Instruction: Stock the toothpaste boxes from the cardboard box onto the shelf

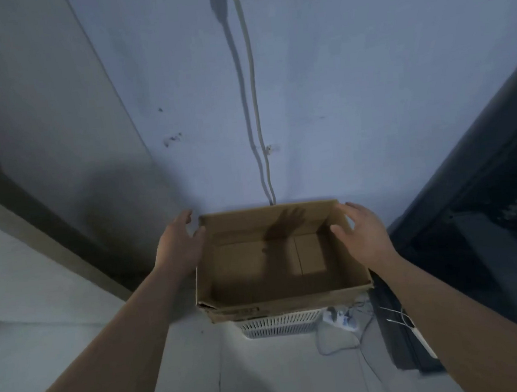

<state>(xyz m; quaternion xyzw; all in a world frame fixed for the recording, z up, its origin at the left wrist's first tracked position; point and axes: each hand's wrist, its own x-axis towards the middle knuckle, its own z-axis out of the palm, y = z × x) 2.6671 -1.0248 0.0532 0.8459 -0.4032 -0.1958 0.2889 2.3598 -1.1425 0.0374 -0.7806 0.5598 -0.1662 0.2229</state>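
Observation:
An open brown cardboard box (280,302) sits on a white slatted basket against the wall, and its inside shows only bare cardboard. My left hand (180,247) is at the box's left far corner, fingers relaxed, thumb near the rim. My right hand (362,233) hovers over the right wall with fingers spread, holding nothing. No toothpaste boxes show anywhere in view. A dark shelf unit (485,205) stands at the right edge.
The white slatted basket (279,325) holds the box up off the floor. A white power strip (341,317) and loose cables lie on the floor to its right. Two cables (253,101) run down the blue wall behind. A dark doorframe is at left.

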